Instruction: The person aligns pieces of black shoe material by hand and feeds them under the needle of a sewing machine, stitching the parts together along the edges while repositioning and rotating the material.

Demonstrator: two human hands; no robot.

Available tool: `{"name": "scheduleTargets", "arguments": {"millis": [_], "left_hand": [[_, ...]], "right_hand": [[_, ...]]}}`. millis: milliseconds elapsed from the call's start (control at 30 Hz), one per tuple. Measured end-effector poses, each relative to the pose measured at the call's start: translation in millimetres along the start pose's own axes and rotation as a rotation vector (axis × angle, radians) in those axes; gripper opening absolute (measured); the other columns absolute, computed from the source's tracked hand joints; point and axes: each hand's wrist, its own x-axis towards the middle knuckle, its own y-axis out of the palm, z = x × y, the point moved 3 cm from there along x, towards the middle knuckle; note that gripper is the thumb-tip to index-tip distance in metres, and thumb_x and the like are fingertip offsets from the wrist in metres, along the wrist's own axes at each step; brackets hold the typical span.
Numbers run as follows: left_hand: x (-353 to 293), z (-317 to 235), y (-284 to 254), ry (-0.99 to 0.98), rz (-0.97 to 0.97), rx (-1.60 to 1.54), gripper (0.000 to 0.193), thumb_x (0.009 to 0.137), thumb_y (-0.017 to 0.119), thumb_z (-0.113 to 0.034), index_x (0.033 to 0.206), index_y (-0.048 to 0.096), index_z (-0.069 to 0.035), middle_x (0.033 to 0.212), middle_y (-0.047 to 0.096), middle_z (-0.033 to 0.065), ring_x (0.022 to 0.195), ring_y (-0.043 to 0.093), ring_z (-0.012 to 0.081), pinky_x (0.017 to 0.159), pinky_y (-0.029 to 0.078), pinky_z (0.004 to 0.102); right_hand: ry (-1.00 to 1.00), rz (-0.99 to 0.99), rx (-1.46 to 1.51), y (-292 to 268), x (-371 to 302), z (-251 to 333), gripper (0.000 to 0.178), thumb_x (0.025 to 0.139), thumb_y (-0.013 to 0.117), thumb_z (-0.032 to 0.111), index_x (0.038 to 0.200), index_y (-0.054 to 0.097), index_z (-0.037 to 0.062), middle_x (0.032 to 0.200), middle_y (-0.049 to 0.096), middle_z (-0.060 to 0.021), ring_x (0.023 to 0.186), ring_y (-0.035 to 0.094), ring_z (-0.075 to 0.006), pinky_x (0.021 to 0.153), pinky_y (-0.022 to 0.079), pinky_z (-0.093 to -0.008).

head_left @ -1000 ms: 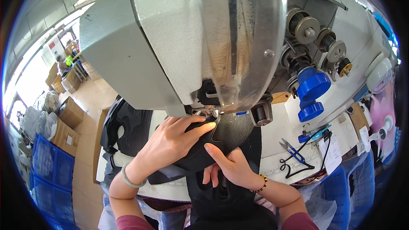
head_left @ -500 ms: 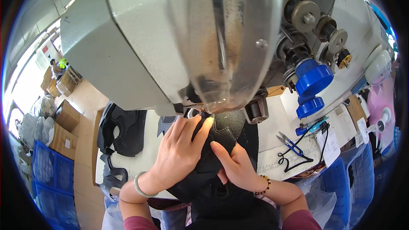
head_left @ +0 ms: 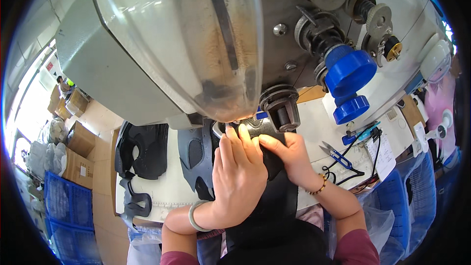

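My left hand [head_left: 239,174] lies flat on a black shoe-upper piece [head_left: 274,186] and presses it down under the head of a large grey sewing machine [head_left: 162,54]. My right hand [head_left: 289,153] grips the same black piece from the right, fingertips next to those of the left hand. Both sets of fingertips sit just below the needle area, which the clear guard [head_left: 216,44] mostly hides. A pale bangle is on my left wrist, a bead bracelet on my right.
A stack of black cut upper pieces [head_left: 142,149] lies on the white table [head_left: 167,191] to the left, a grey-blue piece [head_left: 196,157] beside my left hand. Blue-handled thread snips [head_left: 338,157] and a black cord lie right. Blue crates [head_left: 64,206] and cardboard boxes stand on the floor left.
Both hands slid the black piece up toward the needle. My right hand moved from below the piece to its right side, and my left hand now lies flat on top.
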Motion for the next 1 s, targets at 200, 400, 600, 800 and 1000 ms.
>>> {"name": "scheduleTargets", "arguments": {"millis": [200, 400, 600, 800, 1000], "left_hand": [[-4, 36, -9, -0.050, -0.014, -0.626, 0.026, 0.070, 0.061, 0.004, 0.096, 0.065, 0.001, 0.087, 0.056, 0.0148, 0.081, 0.054, 0.0291, 0.073, 0.046, 0.0354], [-20, 66, 19, 0.097, 0.068, -0.675, 0.043, 0.065, 0.066, 0.001, 0.108, 0.066, -0.005, 0.110, 0.056, 0.0093, 0.102, 0.053, 0.0287, 0.090, 0.045, 0.0387], [-28, 60, 40, 0.429, -0.263, -0.562, 0.035, 0.065, 0.072, -0.001, 0.100, 0.069, -0.005, 0.099, 0.059, 0.0065, 0.095, 0.060, 0.0239, 0.086, 0.054, 0.0370], [-44, 50, 42, 0.556, -0.494, -0.601, 0.022, 0.064, 0.073, 0.001, 0.086, 0.070, -0.001, 0.092, 0.059, 0.0072, 0.091, 0.061, 0.0234, 0.078, 0.059, 0.0338], [-41, 52, 28, 0.573, -0.426, -0.576, 0.024, 0.064, 0.075, -0.001, 0.088, 0.071, 0.000, 0.091, 0.061, 0.0070, 0.086, 0.063, 0.0221, 0.077, 0.058, 0.0314]], "right_hand": [[0.046, 0.048, -0.118, -14, 14, 18, 0.015, 0.081, 0.069, 0.013, 0.085, 0.066, -0.0011, 0.078, 0.065, -0.0022, 0.067, 0.058, -0.0054, 0.062, 0.047, -0.0202], [0.115, 0.029, -0.199, -17, 20, 32, 0.021, 0.078, 0.072, 0.020, 0.075, 0.062, 0.0024, 0.066, 0.061, -0.0024, 0.049, 0.053, -0.0059, 0.043, 0.040, -0.0192], [0.296, 0.301, -0.086, -61, 3, 18, 0.033, 0.093, 0.053, 0.028, 0.069, 0.048, 0.0063, 0.045, 0.051, -0.0046, 0.029, 0.045, -0.0073, 0.027, 0.028, -0.0162], [0.344, 0.261, -0.167, -59, 1, 20, 0.031, 0.092, 0.055, 0.025, 0.069, 0.046, 0.0075, 0.044, 0.049, -0.0036, 0.030, 0.047, -0.0081, 0.027, 0.032, -0.0172], [0.330, 0.229, -0.195, -48, -3, 26, 0.036, 0.090, 0.059, 0.022, 0.061, 0.042, 0.0097, 0.043, 0.046, 0.0000, 0.032, 0.048, -0.0067, 0.027, 0.029, -0.0178]]}}
